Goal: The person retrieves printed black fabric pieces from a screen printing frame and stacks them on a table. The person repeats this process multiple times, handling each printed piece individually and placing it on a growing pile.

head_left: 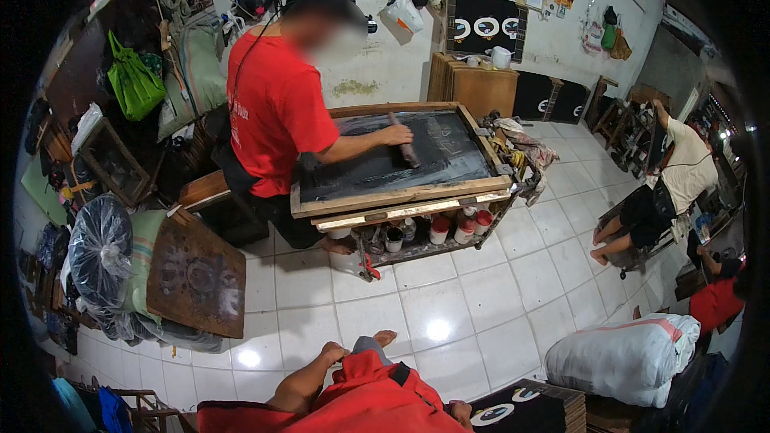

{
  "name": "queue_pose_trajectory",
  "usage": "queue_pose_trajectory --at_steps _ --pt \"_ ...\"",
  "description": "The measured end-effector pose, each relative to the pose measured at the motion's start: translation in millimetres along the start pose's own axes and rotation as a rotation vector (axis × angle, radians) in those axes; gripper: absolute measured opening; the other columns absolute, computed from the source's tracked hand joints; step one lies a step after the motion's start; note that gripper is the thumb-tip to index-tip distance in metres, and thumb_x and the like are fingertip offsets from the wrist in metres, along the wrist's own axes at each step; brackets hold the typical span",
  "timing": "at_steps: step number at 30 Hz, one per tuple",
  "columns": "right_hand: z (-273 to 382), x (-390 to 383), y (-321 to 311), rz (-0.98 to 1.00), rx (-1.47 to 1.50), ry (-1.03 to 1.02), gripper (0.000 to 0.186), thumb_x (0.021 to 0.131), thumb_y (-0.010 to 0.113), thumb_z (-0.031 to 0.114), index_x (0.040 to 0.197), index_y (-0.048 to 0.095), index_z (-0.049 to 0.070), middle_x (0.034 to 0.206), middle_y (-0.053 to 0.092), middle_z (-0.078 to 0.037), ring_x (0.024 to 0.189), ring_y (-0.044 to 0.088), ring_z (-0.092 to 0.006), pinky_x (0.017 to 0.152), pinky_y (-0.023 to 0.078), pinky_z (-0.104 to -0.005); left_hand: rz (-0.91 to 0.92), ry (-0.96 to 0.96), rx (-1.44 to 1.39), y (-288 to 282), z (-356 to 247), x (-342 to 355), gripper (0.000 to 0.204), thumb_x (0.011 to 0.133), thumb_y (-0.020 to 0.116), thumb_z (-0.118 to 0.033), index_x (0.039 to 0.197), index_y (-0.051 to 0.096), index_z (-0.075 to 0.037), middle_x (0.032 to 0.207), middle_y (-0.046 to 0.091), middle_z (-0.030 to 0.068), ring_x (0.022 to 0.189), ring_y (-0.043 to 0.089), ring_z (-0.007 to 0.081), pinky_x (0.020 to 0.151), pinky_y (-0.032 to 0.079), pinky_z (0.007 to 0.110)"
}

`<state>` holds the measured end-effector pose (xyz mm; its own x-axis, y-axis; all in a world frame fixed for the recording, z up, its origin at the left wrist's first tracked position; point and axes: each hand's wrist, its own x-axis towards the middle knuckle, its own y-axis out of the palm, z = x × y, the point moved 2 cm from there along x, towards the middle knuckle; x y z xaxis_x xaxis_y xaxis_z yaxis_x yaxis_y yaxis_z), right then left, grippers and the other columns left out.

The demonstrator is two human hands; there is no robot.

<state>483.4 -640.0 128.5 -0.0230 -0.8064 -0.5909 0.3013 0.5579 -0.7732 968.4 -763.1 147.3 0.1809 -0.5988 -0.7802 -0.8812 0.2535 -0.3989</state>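
Observation:
My left hand [331,352] rests low in front of me, beside my red shirt and grey shorts [369,345]; how its fingers lie is too small to make out. Only a bit of my right hand [459,412] shows at the lower edge, next to a stack of black printed sheets [513,410] with white oval designs. Its fingers are mostly hidden. Ahead, a co-worker in a red shirt [277,100] leans over a wooden-framed screen [401,195] smeared with dark and whitish paint. That person's hand grips a squeegee [407,152] on the screen.
Under the screen, a wheeled cart [429,255] carries several paint containers. A covered bundle [100,244] and a stained board [196,277] stand at left. A white sack [622,359] lies at lower right. Farther right, another person in a cream shirt [688,162] sits. White tiles [457,305] cover the floor.

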Motion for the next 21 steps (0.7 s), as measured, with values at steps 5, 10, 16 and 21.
queue_pose_trajectory --at_steps 5,10,16,21 --pt "-7 -3 6 0.038 0.459 0.185 0.019 0.071 0.052 0.025 0.08 0.068 0.019 0.087 0.067 -0.004 0.084 0.063 -0.0263 0.066 0.05 -0.0369 -0.01 0.0 0.039 5 -5 17 0.031 0.073 0.069 -0.034 0.072 0.067 -0.003 0.067 0.064 0.0078 0.057 0.058 0.0183 0.053 0.046 0.033" --pt "-17 1 27 -0.074 0.168 -0.067 0.019 0.07 0.053 0.029 0.078 0.066 0.018 0.082 0.066 -0.005 0.082 0.062 -0.0278 0.064 0.049 -0.0375 -0.012 -0.028 0.017 3 -13 13 0.029 0.074 0.07 -0.033 0.073 0.067 -0.004 0.068 0.064 0.0065 0.055 0.056 0.0174 0.05 0.045 0.032" --pt "-17 -4 38 -0.134 0.805 0.125 0.016 0.071 0.064 0.007 0.082 0.068 -0.003 0.073 0.066 -0.01 0.065 0.062 -0.0191 0.06 0.05 -0.031 0.016 -0.044 -0.198 -14 -17 17 0.024 0.076 0.068 -0.029 0.08 0.065 -0.006 0.072 0.063 0.006 0.059 0.058 0.0161 0.05 0.043 0.03" --pt "-12 6 40 -0.16 0.414 -0.025 0.015 0.072 0.062 0.011 0.08 0.068 0.0 0.072 0.065 -0.009 0.062 0.062 -0.0193 0.057 0.051 -0.0322 -0.061 0.084 -0.588 -86 -74 51 0.018 0.08 0.059 -0.02 0.09 0.063 -0.006 0.075 0.062 0.0061 0.063 0.059 0.0158 0.051 0.043 0.028"
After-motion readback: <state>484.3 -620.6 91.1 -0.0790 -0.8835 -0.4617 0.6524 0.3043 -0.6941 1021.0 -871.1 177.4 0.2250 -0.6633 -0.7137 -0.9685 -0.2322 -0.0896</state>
